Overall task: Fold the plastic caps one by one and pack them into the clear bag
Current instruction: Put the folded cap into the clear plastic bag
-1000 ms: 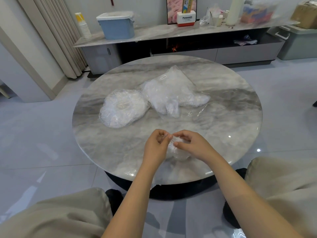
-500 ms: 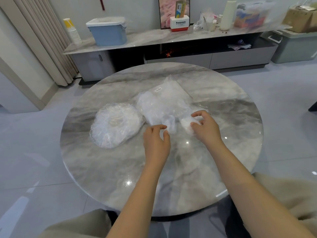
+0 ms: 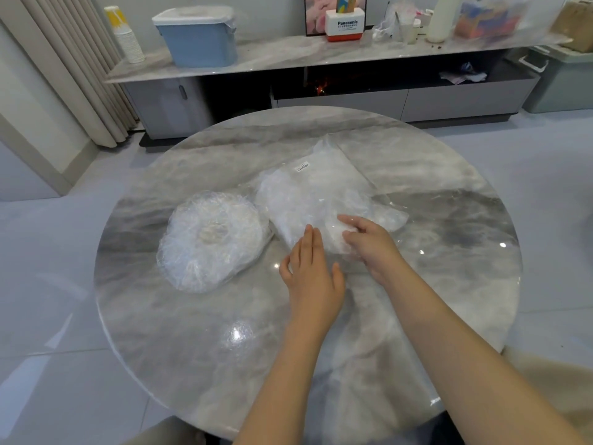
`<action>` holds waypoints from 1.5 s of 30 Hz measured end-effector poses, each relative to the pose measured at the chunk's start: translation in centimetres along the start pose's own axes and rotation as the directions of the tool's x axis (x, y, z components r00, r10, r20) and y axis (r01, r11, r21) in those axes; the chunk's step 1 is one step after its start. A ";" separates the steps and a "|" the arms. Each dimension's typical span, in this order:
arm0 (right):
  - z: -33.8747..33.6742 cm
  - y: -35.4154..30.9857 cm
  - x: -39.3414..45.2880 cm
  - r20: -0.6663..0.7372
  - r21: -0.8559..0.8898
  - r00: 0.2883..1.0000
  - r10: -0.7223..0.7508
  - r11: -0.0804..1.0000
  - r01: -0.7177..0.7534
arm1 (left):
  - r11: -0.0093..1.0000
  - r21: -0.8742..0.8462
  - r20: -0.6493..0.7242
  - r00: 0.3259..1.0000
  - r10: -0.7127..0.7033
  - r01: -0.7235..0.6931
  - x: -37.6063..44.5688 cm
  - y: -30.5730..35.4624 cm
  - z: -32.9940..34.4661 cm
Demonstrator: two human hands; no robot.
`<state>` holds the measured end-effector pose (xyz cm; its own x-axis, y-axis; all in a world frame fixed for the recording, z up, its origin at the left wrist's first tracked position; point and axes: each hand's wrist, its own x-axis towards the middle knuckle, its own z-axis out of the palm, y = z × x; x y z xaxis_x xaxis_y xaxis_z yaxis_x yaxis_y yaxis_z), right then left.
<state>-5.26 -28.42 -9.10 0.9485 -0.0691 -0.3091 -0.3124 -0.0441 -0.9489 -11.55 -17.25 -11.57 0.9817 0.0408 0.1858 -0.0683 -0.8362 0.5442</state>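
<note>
A clear bag (image 3: pixel 321 191) holding folded plastic caps lies in the middle of the round marble table (image 3: pixel 160 332). A round pile of unfolded plastic caps (image 3: pixel 211 239) sits to its left. My right hand (image 3: pixel 369 245) grips a small folded cap (image 3: pixel 337 239) at the near open end of the bag, fingers curled round it. My left hand (image 3: pixel 313 277) lies flat with straight fingers, its fingertips touching the bag's near edge just left of the folded cap.
Beyond the table runs a long low cabinet (image 3: pixel 321 53) carrying a blue lidded box (image 3: pixel 199 36), a stack of paper cups (image 3: pixel 126 36), a white and red box (image 3: pixel 345 25) and other clutter. Curtains (image 3: pixel 70 69) hang at the left. My knee (image 3: pixel 552 396) is at the lower right.
Both hands left the table's near edge and moved forward to the bag. My right hand carried the folded cap to the bag's opening; my left hand let go and flattened against the bag.
</note>
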 end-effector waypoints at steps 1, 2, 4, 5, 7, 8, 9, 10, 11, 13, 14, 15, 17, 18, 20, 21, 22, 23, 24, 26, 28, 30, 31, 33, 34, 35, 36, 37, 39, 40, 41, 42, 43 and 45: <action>0.3 0.3 0.2 -0.010 0.066 0.999 -0.039 0.997 0.040 | 1.000 -0.004 -0.015 1.000 0.010 -0.010 -0.1 0.0 0.1; 0.5 0.5 0.5 -0.017 0.122 0.998 -0.068 0.990 0.070 | 1.000 -0.011 -0.033 0.999 0.021 -0.021 -0.1 0.0 0.2; 1.2 0.7 1.1 -0.028 0.188 0.995 -0.091 0.978 0.094 | 0.999 -0.023 -0.054 0.998 0.034 -0.035 -0.3 0.0 0.4; 1.4 0.7 1.4 -0.036 0.192 0.995 -0.098 0.976 0.103 | 0.999 -0.022 -0.064 0.997 0.040 -0.041 -0.4 -0.1 0.5; 1.8 0.5 2.1 -0.053 0.126 0.989 -0.137 0.982 0.142 | 0.998 -0.022 -0.078 0.995 0.056 -0.058 -0.5 -0.2 0.6; 2.1 0.4 2.6 -0.059 0.056 0.985 -0.165 0.984 0.169 | 0.998 -0.023 -0.075 0.995 0.059 -0.061 -0.5 -0.3 0.7; 2.3 0.2 3.2 -0.065 -0.022 0.978 -0.198 0.980 0.197 | 0.998 -0.022 -0.068 0.996 0.061 -0.062 -0.6 -0.4 0.7; 2.6 0.2 4.0 -0.071 -0.087 0.968 -0.241 0.968 0.234 | 0.998 -0.019 -0.062 0.996 0.063 -0.064 -0.6 -0.5 0.8; 2.9 0.2 4.6 -0.091 -0.172 0.953 -0.288 0.947 0.270 | 0.998 -0.020 -0.057 0.996 0.064 -0.066 -0.6 -0.5 0.8; 3.5 0.2 5.6 -0.107 -0.360 0.913 -0.393 0.871 0.333 | 0.997 -0.029 -0.067 0.995 0.070 -0.072 -0.5 -0.5 1.0; 3.8 0.4 6.3 -0.084 -0.422 0.904 -0.420 0.837 0.349 | 0.997 -0.033 -0.078 0.994 0.072 -0.075 -0.5 -0.6 1.2; 4.1 0.6 6.6 -0.051 -0.471 0.901 -0.431 0.806 0.359 | 0.996 -0.034 -0.082 0.994 0.075 -0.078 -0.5 -0.5 1.3; 4.8 1.1 6.9 -0.073 -0.494 0.918 -0.389 0.814 0.306 | 0.996 -0.035 -0.082 0.994 0.075 -0.078 -0.6 -0.5 1.4; 5.3 1.2 7.3 -0.120 -0.491 0.921 -0.370 0.829 0.269 | 0.996 -0.033 -0.082 0.994 0.075 -0.078 -0.5 -0.6 1.4; 5.5 1.1 7.7 -0.154 -0.543 0.919 -0.363 0.808 0.228 | 0.997 -0.023 -0.078 0.994 0.078 -0.080 -0.4 -0.8 1.3; 5.5 1.0 7.7 -0.118 -0.613 0.926 -0.359 0.760 0.217 | 0.997 -0.019 -0.075 0.994 0.077 -0.078 -0.3 -0.9 1.3; 5.6 1.0 7.7 -0.075 -0.702 0.925 -0.372 0.678 0.216 | 0.997 -0.009 -0.074 0.994 0.074 -0.075 -0.2 -1.2 1.3; 5.6 1.1 7.6 -0.047 -0.768 0.919 -0.392 0.603 0.218 | 0.998 0.003 -0.074 0.995 0.070 -0.070 -0.1 -1.3 1.3; 5.4 1.3 7.5 -0.031 -0.801 0.916 -0.399 0.558 0.216 | 0.998 0.016 -0.080 0.995 0.068 -0.067 -0.2 -1.5 1.3; 4.8 2.1 7.1 0.016 -0.849 0.902 -0.431 0.471 0.240 | 0.997 0.025 -0.071 0.995 0.071 -0.069 -0.4 -1.5 1.1; 4.0 2.7 6.7 0.042 -0.851 0.910 -0.413 0.463 0.250 | 0.998 0.019 -0.030 0.998 0.062 -0.061 -0.3 -1.6 0.9; 3.1 2.9 5.8 0.027 -0.856 0.918 -0.397 0.465 0.227 | 0.998 0.045 0.013 0.999 0.036 -0.036 0.1 -1.8 0.6; 2.8 3.0 5.3 0.018 -0.862 0.917 -0.398 0.459 0.216 | 0.998 0.057 0.022 0.999 0.023 -0.024 0.3 -1.9 0.5; 2.3 2.9 4.0 0.033 -0.867 0.917 -0.397 0.445 0.224 | 0.995 0.100 0.069 0.998 -0.008 0.001 0.7 -2.2 0.0; 1.9 2.8 3.4 0.036 -0.861 0.916 -0.401 0.453 0.232 | 0.992 0.128 0.097 0.995 -0.022 0.010 0.9 -2.3 -0.2; 1.8 2.8 3.0 0.039 -0.852 0.918 -0.396 0.467 0.237 | 0.989 0.150 0.116 0.993 -0.036 0.018 1.1 -2.5 -0.4; 1.6 2.7 2.4 0.041 -0.847 0.916 -0.399 0.472 0.244 | 0.986 0.168 0.122 0.992 -0.045 0.024 1.4 -2.5 -0.7; 1.4 2.5 1.7 0.045 -0.841 0.911 -0.411 0.476 0.256 | 0.983 0.185 0.121 0.992 -0.046 0.023 1.5 -2.5 -1.2; 1.4 2.6 0.5 0.027 -0.798 0.884 -0.467 0.523 0.301 | 0.980 0.197 0.115 0.992 -0.047 0.024 1.6 -2.4 -1.9; 1.4 2.8 -0.2 0.011 -0.760 0.860 -0.510 0.555 0.338 | 0.982 0.188 0.114 0.992 -0.046 0.024 1.6 -2.5 -2.2; 1.5 2.8 -0.9 -0.010 -0.727 0.830 -0.558 0.575 0.377 | 0.985 0.172 0.112 0.993 -0.046 0.027 1.4 -2.5 -2.5; 1.7 2.9 -1.7 -0.030 -0.704 0.799 -0.600 0.580 0.410 | 0.989 0.143 0.107 0.993 -0.044 0.029 1.1 -2.4 -3.0; 2.0 3.0 -2.4 -0.036 -0.692 0.783 -0.621 0.581 0.429 | 0.995 0.095 0.096 0.994 -0.047 0.038 0.9 -2.4 -3.3; 2.8 3.4 -3.6 -0.015 -0.690 0.764 -0.646 0.559 0.459 | 0.997 -0.017 0.045 0.996 -0.072 0.073 0.2 -2.5 -3.8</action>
<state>-9.62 -25.50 -11.36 0.9252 -0.0392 0.3776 0.2250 -0.7446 -0.6285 -11.85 -13.05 -9.75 0.9911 0.0765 0.1088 0.0008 -0.8215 0.5702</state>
